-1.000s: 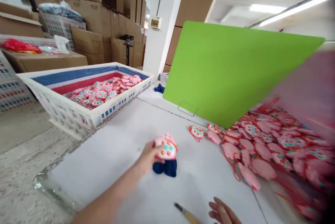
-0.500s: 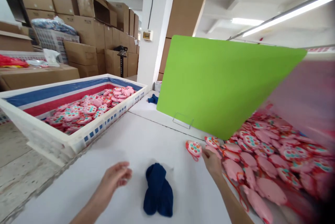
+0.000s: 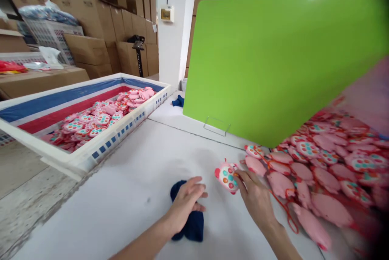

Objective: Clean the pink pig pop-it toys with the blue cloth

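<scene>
My right hand (image 3: 256, 198) pinches a pink round toy (image 3: 227, 176) with coloured buttons, held just off the white table (image 3: 130, 195) at the edge of a big pile of the same pink toys (image 3: 316, 170). My left hand (image 3: 186, 201) rests with fingers stretched out on top of a dark blue cloth (image 3: 194, 223) lying on the table, a little left of the toy.
A white crate (image 3: 100, 148) with a blue and red liner holds several pink toys at the left. A green board (image 3: 273, 65) stands upright behind the pile. Cardboard boxes (image 3: 100, 16) are stacked at the back. Another blue cloth (image 3: 178, 101) lies near the pillar.
My right hand has taken hold of a pink toy at the pile's edge and pulled it toward me. My left hand has moved right onto the blue cloth.
</scene>
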{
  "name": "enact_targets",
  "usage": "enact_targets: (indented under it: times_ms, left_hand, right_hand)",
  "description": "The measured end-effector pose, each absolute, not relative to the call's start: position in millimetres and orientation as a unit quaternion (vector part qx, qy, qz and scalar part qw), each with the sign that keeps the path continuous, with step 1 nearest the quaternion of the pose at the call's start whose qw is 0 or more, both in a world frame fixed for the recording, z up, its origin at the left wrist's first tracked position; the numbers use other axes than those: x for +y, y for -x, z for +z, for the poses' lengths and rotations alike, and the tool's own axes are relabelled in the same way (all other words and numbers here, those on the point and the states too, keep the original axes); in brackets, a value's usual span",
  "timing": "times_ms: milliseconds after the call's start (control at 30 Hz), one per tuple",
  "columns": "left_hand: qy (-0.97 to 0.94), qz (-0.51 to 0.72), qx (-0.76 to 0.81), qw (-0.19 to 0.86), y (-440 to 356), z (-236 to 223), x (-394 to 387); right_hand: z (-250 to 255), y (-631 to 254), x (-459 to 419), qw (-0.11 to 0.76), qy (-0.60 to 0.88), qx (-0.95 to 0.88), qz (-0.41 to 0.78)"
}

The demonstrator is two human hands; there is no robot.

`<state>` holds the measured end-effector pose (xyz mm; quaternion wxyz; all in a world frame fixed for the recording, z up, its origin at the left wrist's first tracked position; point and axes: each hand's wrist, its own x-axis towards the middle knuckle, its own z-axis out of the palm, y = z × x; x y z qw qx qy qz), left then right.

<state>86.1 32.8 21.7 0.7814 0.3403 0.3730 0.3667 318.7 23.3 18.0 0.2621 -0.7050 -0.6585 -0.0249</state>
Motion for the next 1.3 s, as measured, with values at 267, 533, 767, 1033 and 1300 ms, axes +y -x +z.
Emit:
enact_targets:
  times_ms: [267, 533, 767, 1033, 1300]
  left_hand:
    - [-0.336, 0.276, 0.235, 0.869, -105.1, 25.5, 1.4]
    - [-0.410, 0.232, 0.231, 0.851, -84.0, 35.1, -25.2]
    - [-0.450, 0.237, 0.283, 0.814, -78.4, 36.7, -31.4]
    - [-0.384, 0.162, 0.238, 0.877, -81.0, 24.2, -41.9]
    - [-0.362, 0.207, 0.257, 0.872, -91.2, 28.5, -59.9]
  right_hand:
    - [27.7, -235.6, -76.4, 0.518, 0.720, -0.438, 0.147]
    - [38.5, -205.9, -97.6, 0.529, 0.723, -0.337, 0.291]
    - [30.8, -182.9, -131.1, 0.609, 0.673, -0.270, 0.320]
    - [13.5, -171.7, -156.8, 0.675, 0.631, -0.209, 0.321]
    - [11.6, -178.9, -163.6, 0.654, 0.646, -0.240, 0.314]
